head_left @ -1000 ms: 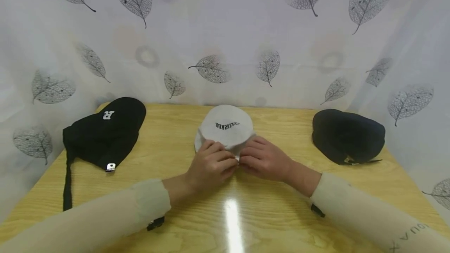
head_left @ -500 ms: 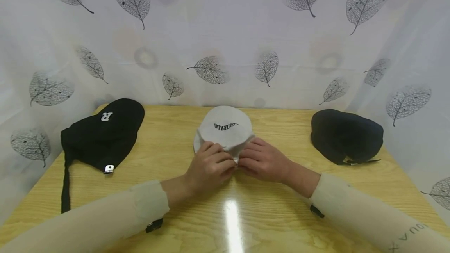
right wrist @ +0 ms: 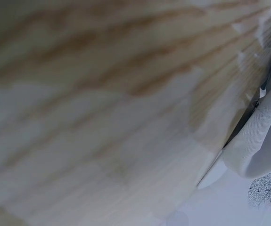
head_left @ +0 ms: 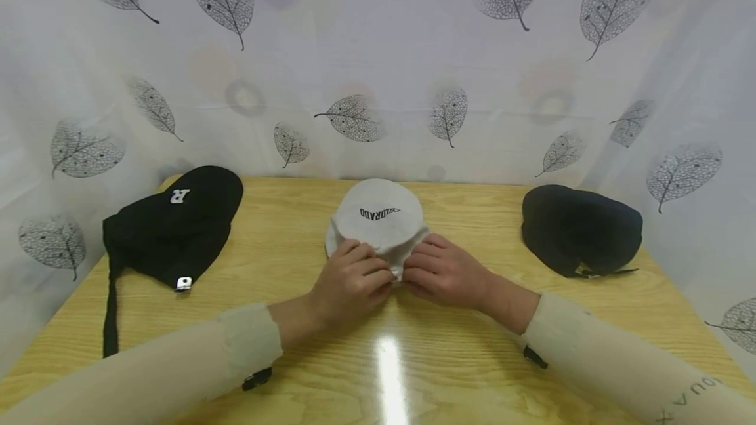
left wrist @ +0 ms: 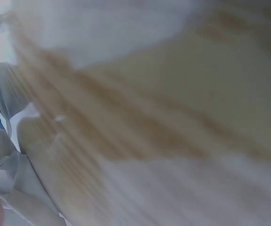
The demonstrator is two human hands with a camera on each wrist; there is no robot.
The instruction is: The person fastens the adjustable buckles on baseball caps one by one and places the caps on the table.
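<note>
A white cap (head_left: 378, 205) with dark COLORADO lettering lies at the middle of the table in the head view. My left hand (head_left: 353, 275) grips its near edge on the left, fingers curled over the fabric. On the right side of that edge, my right hand (head_left: 447, 274) pinches the cap's fabric. A small shiny piece (head_left: 397, 273) shows between the fingertips of both hands. Pale cap fabric is visible at the left border of the left wrist view and at the right border of the right wrist view. My fingertips are mostly hidden.
A black cap (head_left: 183, 228) with a white R lies at the left, its strap hanging toward the near side. A dark navy cap (head_left: 581, 228) lies at the right. Behind the wooden table (head_left: 283, 215) hangs a leaf-patterned curtain (head_left: 390, 51).
Both hands stay at the white cap's near edge. The right hand has shifted slightly right, and more of the shiny piece shows between the fingers.
</note>
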